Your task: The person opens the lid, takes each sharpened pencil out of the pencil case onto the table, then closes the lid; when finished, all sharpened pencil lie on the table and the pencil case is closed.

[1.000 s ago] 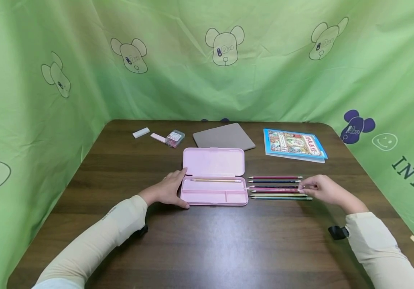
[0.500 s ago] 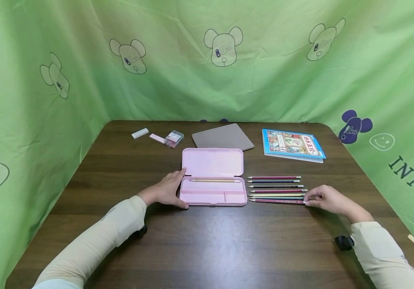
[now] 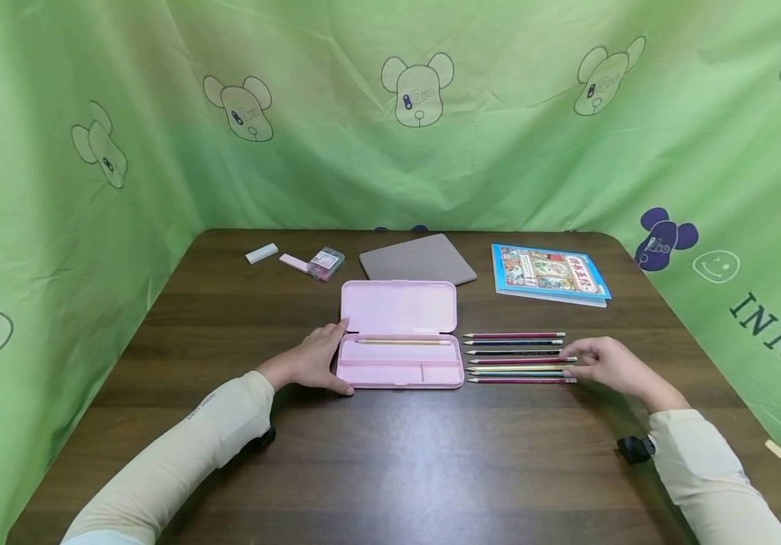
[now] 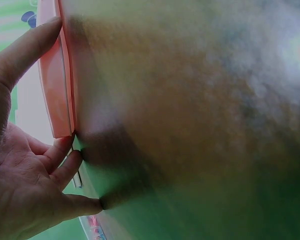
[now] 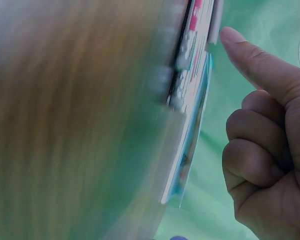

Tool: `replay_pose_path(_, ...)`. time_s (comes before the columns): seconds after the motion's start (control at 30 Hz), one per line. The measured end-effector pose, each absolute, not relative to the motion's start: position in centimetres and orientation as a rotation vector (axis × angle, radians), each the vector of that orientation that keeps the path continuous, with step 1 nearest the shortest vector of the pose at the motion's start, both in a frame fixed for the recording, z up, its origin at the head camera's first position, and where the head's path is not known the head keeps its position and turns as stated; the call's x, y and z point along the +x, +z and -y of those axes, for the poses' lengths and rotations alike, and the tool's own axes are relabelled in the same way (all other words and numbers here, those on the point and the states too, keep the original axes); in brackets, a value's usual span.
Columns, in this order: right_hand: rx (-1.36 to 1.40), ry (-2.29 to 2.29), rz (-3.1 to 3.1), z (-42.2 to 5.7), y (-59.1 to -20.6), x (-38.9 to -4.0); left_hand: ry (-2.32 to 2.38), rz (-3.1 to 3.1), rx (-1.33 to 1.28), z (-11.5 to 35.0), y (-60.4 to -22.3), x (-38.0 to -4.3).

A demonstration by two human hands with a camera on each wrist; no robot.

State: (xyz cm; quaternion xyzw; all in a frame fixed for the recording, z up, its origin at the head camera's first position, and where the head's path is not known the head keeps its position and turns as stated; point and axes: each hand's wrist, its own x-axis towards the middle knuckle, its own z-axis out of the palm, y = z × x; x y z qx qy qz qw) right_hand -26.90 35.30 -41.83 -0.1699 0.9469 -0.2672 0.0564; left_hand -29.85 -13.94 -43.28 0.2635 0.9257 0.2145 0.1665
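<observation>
A pink pencil case [image 3: 400, 306] lies open on the table, with one pencil [image 3: 404, 342] in its long back compartment. My left hand [image 3: 309, 362] rests at the case's left end, fingers spread and straight; the thumb touches the front edge, and a fingertip is at the back corner in the left wrist view. To the right of the case lie several pencils [image 3: 516, 334] side by side, tips pointing left. At their eraser ends is my right hand [image 3: 608, 369], thumb and index finger apart. In the right wrist view its thumb [image 5: 255, 57] is straight and the other visible fingers are folded.
Behind the case lies a flat grey panel [image 3: 418, 260]. A blue-edged picture book [image 3: 550, 274] is at the back right. At the back left are a white block [image 3: 262, 253], a pink strip [image 3: 294, 262] and a small clear box [image 3: 325, 263]. Green cloth [image 3: 322, 151] hangs around the table.
My right hand has moved a red-pink pencil toward the front of the row, laid it down there and let go. It is now farther back over the eraser ends. The left hand keeps its place.
</observation>
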Motion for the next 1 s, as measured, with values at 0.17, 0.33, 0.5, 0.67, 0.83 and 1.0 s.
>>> replay_pose_path(0.17,-0.556,-0.914,-2.848,-33.9,-42.2,-27.8,0.609,-2.628,0.750,13.9,-43.1,-29.7)
replay_pose_path(0.33,-0.532,-0.963,-2.803,-31.9,-42.1,-29.1,0.601,-2.625,0.740,13.9,-43.1,-29.7)
replay_pose_path(0.5,-0.577,-0.953,-2.792,-29.4,-41.6,-30.6,0.621,-2.629,0.745,13.9,-42.9,-29.6)
replay_pose_path(0.67,-0.640,-0.959,-2.763,-26.9,-41.2,-31.6,0.623,-2.629,0.747,13.9,-42.9,-29.6)
replay_pose_path(0.83,-0.678,-0.983,-2.714,-24.8,-41.0,-32.3,0.621,-2.635,0.755,13.9,-42.8,-29.5)
replay_pose_path(1.0,-0.753,-0.952,-2.687,-22.9,-41.1,-33.0,0.615,-2.631,0.754,13.9,-42.8,-29.6)
